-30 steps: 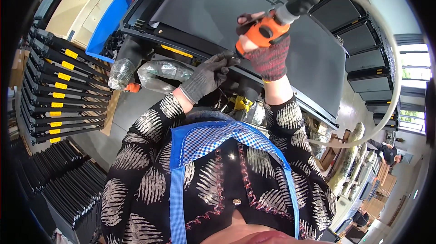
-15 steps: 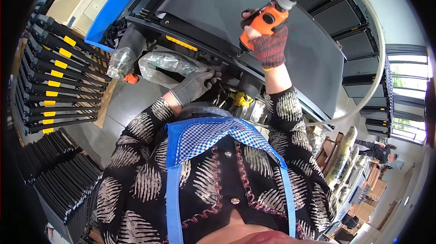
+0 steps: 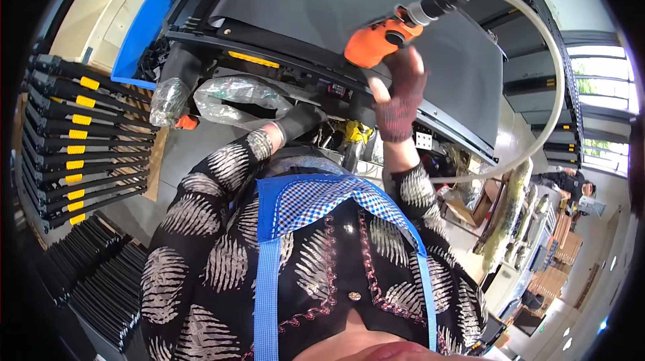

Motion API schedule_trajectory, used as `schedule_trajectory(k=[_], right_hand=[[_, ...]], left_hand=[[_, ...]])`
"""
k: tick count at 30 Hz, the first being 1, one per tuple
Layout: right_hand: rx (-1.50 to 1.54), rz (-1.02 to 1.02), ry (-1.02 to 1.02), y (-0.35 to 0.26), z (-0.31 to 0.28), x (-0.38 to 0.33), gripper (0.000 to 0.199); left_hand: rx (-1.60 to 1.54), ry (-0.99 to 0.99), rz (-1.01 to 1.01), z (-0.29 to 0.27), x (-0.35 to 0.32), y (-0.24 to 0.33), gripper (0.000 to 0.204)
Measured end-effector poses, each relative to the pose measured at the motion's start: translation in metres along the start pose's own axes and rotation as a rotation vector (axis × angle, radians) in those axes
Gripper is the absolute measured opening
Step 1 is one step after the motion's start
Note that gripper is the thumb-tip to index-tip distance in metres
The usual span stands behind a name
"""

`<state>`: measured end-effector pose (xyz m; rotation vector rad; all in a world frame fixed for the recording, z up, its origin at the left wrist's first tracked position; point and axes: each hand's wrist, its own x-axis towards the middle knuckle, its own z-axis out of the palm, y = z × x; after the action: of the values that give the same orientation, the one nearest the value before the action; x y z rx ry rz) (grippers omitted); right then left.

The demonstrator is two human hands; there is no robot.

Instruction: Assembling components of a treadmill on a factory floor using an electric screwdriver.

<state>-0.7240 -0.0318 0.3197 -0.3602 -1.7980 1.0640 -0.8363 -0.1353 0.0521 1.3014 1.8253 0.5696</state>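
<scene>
An orange air-powered driver [image 3: 376, 44] lies on the dark grey panel [image 3: 289, 8] on the bench, a hose fitting at its far end. Just below it is my right hand [image 3: 403, 95], in a dark red knitted glove with bare fingertips. The thumb and fingers are apart, and the hand appears free of the tool. My left hand [image 3: 301, 122], in a grey glove, reaches under the bench's near edge, beside a clear plastic-wrapped loop [image 3: 235, 99] and some small metal parts. Its fingers are blurred in shadow, so I cannot see whether they hold anything.
A pale air hose [image 3: 559, 72] curves round the right side. At the left stand a blue bin [image 3: 138, 45] of black parts and stacked black frames [image 3: 87, 139] with yellow labels. A yellow-wrapped thing [image 3: 356, 134] sits below the bench edge. Another person [image 3: 568, 183] is far right.
My right hand has come off the driver and drawn back toward me; the driver now rests on the panel. My left hand has moved slightly lower and deeper into shadow. The view has shifted slightly.
</scene>
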Motion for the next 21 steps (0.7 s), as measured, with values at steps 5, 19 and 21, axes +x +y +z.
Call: schedule_trajectory(k=[5,19,21], right_hand=[[-0.022,0.375,0.164,0.027,-0.056,-0.105,0.037],[-0.268,1.225,-0.163,0.059,-0.087,-0.248,0.023],[-0.425,1.039,-0.292,0.069,-0.082,-0.243,0.023]], left_hand=[[0.409,-0.056,0.441,0.027,0.02,0.038,0.037],[0.726,0.052,0.402,0.043,0.019,0.056,0.024],[0.764,-0.046,0.296,0.034,0.013,0.048,0.024]])
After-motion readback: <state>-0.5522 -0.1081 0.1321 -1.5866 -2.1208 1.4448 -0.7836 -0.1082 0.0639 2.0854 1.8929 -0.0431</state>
